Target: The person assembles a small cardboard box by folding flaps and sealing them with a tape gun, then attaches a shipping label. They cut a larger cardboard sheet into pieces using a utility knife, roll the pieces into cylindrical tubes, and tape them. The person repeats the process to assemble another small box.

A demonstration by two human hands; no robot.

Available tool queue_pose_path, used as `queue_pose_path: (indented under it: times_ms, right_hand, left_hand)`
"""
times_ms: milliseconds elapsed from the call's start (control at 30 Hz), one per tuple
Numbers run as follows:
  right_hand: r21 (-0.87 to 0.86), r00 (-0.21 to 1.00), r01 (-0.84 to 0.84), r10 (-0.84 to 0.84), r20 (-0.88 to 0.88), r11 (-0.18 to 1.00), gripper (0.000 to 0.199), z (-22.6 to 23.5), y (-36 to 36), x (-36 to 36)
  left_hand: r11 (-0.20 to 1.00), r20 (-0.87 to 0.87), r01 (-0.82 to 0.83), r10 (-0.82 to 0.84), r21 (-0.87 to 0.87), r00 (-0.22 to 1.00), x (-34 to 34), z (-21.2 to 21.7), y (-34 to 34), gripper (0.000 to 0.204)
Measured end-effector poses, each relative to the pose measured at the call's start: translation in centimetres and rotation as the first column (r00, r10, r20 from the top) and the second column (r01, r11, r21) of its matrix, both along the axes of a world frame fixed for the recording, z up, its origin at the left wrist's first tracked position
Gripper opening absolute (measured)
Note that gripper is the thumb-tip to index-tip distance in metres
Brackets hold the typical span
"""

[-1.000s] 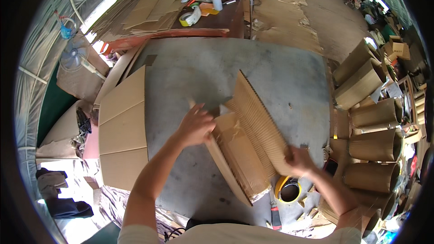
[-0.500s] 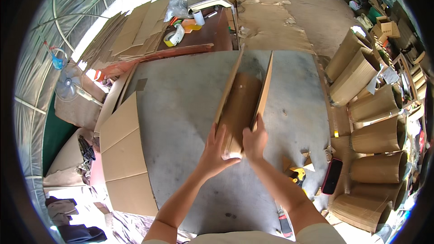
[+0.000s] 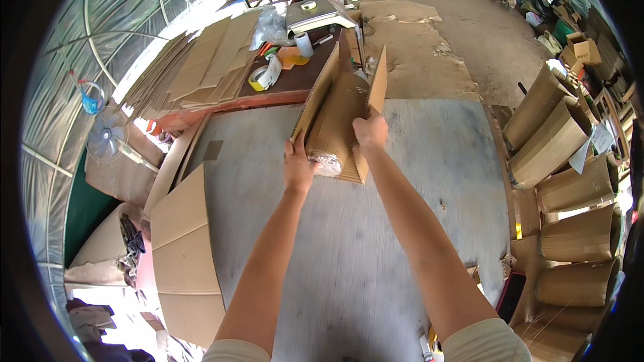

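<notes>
I hold a folded brown cardboard sheet (image 3: 339, 110) up off the grey table (image 3: 376, 228), its two side flaps raised like a trough. My left hand (image 3: 298, 164) grips the lower left edge of the cardboard. My right hand (image 3: 370, 130) grips the right flap near its lower end. A clear plastic-wrapped bundle (image 3: 327, 163) shows at the cardboard's near end, between my hands. Both arms are stretched far forward over the table.
Flat cardboard sheets (image 3: 184, 254) lie off the table's left edge, and more are stacked at the far left (image 3: 201, 67). Rolled cardboard pieces (image 3: 563, 154) stand in a row on the right. A brown bench (image 3: 295, 70) beyond holds tape rolls. A fan (image 3: 107, 140) stands left.
My arms have stretched farther forward and the cardboard has moved away from me toward the far edge of the table, its flaps still raised. A second ago it lay half-folded on the table.
</notes>
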State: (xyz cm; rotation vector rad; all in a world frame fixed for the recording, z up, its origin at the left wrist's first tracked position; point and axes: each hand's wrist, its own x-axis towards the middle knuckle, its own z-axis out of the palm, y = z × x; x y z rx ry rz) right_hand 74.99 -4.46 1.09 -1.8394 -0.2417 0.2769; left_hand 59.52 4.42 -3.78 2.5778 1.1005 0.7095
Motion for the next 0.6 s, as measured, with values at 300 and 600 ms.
queue_pose_path:
  times_ms: [300,600]
  right_hand:
    - [-0.015,0.989,-0.015,0.017,0.148,1.000,0.036,-0.9,4.2,-1.1]
    - [0.138,0.997,0.079,-0.075,-0.033,0.987,0.064,-2.6,-12.4,-3.1]
  left_hand:
    - [1.000,0.059,0.015,-0.016,0.014,0.998,1.7,-1.4,2.1,0.072]
    - [0.976,-0.057,0.188,-0.195,-0.109,0.979,-11.6,-2.2,-6.6,0.079]
